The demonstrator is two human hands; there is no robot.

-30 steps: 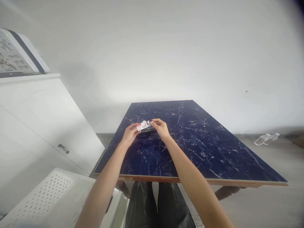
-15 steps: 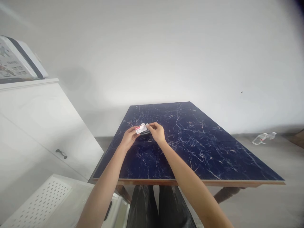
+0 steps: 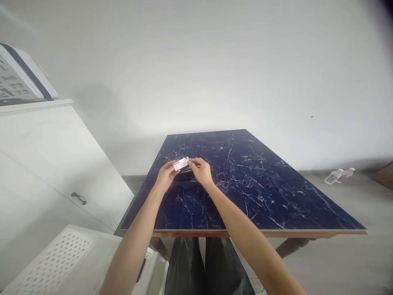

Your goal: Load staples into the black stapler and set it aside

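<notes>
Above the dark blue marbled table (image 3: 245, 188), a small white and red box (image 3: 180, 164) is held between both hands. My left hand (image 3: 166, 175) is closed on its left end. At the box's right end, the fingers of my right hand (image 3: 201, 170) are pinched together at what looks like a white flap; whether anything else is in the pinch is too small to tell. A dark, flat object (image 3: 186, 169) shows just below the box, partly hidden by it and by my hands, so its kind is unclear.
To the left stand a white cabinet (image 3: 39, 151) with a dark handle (image 3: 79, 198) and a white perforated-top unit (image 3: 58, 258). A printed case (image 3: 21, 78) sits on the cabinet. Clear plastic bottles (image 3: 334, 176) lie on the floor at right. A pale wall rises behind the table.
The white and red box has tilted slightly and shifted a little left and up. My right fingers have moved slightly along its right end. The view has shifted a little.
</notes>
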